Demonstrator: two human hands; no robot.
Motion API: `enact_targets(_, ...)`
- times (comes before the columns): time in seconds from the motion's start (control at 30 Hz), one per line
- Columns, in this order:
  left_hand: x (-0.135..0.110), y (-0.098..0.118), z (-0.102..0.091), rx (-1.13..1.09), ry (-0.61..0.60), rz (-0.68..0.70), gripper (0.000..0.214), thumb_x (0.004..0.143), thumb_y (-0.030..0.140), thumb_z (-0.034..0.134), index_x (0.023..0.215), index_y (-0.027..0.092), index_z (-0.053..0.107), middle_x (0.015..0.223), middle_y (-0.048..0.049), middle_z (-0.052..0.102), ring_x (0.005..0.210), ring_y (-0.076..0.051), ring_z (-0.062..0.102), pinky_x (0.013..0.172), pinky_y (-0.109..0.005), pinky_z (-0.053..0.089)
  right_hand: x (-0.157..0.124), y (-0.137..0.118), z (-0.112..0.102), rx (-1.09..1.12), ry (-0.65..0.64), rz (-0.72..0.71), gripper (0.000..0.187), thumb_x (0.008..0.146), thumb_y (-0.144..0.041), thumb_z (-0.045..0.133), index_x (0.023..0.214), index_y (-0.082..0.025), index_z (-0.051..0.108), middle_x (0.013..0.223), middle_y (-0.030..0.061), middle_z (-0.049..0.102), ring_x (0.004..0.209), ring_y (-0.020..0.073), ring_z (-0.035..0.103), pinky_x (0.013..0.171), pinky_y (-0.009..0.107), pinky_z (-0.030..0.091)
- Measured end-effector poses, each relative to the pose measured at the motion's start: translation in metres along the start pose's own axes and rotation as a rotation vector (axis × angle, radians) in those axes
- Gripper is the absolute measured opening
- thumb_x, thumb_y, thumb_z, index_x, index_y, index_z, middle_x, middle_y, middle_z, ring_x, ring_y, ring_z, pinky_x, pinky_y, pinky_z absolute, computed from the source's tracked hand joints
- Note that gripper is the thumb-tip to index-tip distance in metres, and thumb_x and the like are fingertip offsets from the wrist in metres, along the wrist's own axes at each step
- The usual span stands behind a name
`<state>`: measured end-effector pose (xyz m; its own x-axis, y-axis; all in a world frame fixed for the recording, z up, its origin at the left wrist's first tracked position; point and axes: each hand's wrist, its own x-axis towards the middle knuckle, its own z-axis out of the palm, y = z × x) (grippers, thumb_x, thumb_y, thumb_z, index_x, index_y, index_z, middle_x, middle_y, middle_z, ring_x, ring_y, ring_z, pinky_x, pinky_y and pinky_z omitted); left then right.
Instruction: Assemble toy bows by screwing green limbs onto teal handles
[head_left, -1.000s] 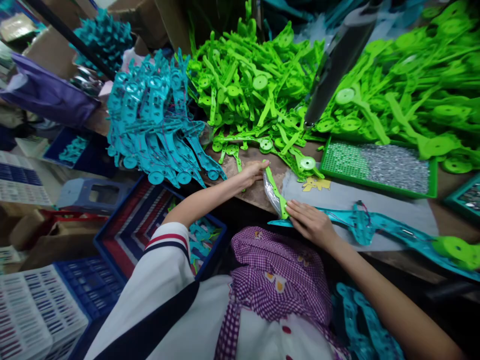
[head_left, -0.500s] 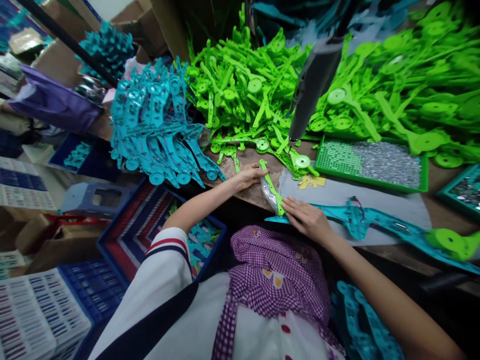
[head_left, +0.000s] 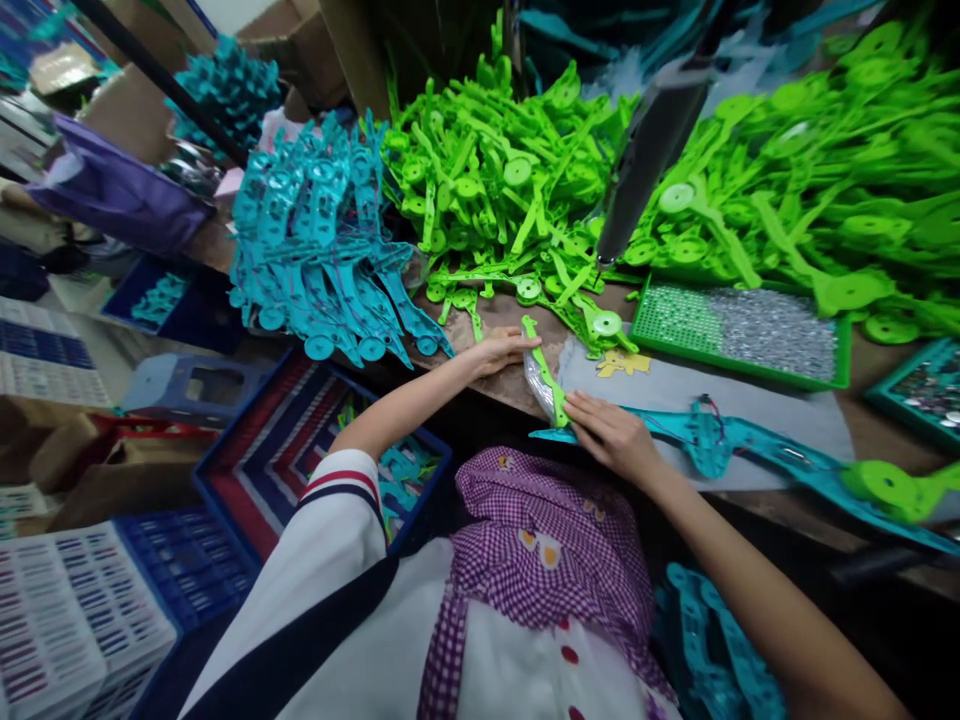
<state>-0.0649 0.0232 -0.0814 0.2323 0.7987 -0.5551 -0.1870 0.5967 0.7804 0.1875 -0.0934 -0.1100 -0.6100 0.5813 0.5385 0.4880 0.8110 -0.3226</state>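
My left hand (head_left: 501, 352) rests on the workbench edge, its fingers closed on the upper end of a narrow green plastic strip (head_left: 546, 372). A clear shiny piece lies along the strip's left side. My right hand (head_left: 611, 433) pinches the strip's lower end, fingers pressed together. Just under that hand starts a long teal plastic part (head_left: 750, 445), which lies on a grey mat (head_left: 675, 390) and runs to the right, ending at a green disc piece (head_left: 892, 487).
Heaps of green parts (head_left: 495, 180) and teal parts (head_left: 315, 250) fill the bench's back. A green tray of small metal bits (head_left: 742, 328) sits right of centre, with a dark tool column (head_left: 645, 150) above it. Blue crates (head_left: 262, 440) stand lower left.
Both hands keep their hold on the green strip and barely move. The view shifts slightly.
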Motion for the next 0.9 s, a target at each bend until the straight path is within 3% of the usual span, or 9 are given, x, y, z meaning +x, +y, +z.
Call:
enact_targets(0.23, -0.009, -0.004, 0.007, 0.06, 0.047, 0.019, 0.048, 0.061, 0.011, 0.088, 0.093, 0.018, 0.053, 0.078, 0.0033, 0.067, 0.07, -0.012, 0.067, 0.079, -0.032, 0.056, 0.001, -0.003, -0.003, -0.038, -0.015, -0.01, 0.04, 0.094, -0.016, 0.058, 0.134, -0.019, 0.064, 0.135, 0.0069, 0.065, 0.127, 0.0216, 0.062, 0.103, 0.037, 0.057)
enact_targets(0.43, -0.007, -0.006, 0.003, -0.02, 0.013, -0.008, 0.04, 0.067, 0.011, 0.087, 0.09, 0.016, 0.056, 0.077, 0.001, 0.068, 0.07, -0.011, 0.067, 0.084, -0.034, 0.056, -0.002, -0.003, -0.003, -0.05, -0.04, 0.021, 0.044, 0.095, -0.016, 0.058, 0.138, -0.021, 0.06, 0.135, 0.0069, 0.065, 0.127, 0.0218, 0.061, 0.104, 0.038, 0.056)
enact_targets(0.6, 0.001, -0.006, -0.003, -0.027, -0.038, -0.092, 0.028, 0.077, 0.027, 0.084, 0.086, 0.013, 0.062, 0.08, -0.0046, 0.072, 0.073, -0.013, 0.068, 0.091, -0.035, 0.053, -0.001, -0.003, -0.002, -0.016, -0.038, 0.039, 0.046, 0.093, -0.016, 0.059, 0.139, -0.023, 0.06, 0.135, 0.0067, 0.065, 0.126, 0.0223, 0.062, 0.105, 0.038, 0.056)
enact_targets(0.7, 0.005, -0.006, 0.001, -0.051, 0.029, -0.052, 0.027, 0.082, 0.033, 0.08, 0.081, 0.014, 0.061, 0.078, -0.0055, 0.072, 0.074, -0.014, 0.068, 0.092, -0.035, 0.052, 0.0, -0.004, -0.002, 0.008, -0.058, 0.08, 0.044, 0.094, -0.018, 0.058, 0.137, -0.025, 0.062, 0.133, 0.0058, 0.066, 0.125, 0.0226, 0.062, 0.105, 0.039, 0.056)
enact_targets(0.9, 0.005, -0.006, 0.015, -0.105, 0.147, 0.052, 0.021, 0.084, 0.028, 0.077, 0.086, 0.015, 0.06, 0.078, -0.0035, 0.071, 0.078, -0.016, 0.07, 0.092, -0.035, 0.052, 0.0, -0.004, -0.002, 0.024, -0.085, 0.106, 0.037, 0.096, -0.02, 0.056, 0.131, -0.023, 0.067, 0.134, 0.0071, 0.065, 0.127, 0.0224, 0.061, 0.106, 0.041, 0.055)
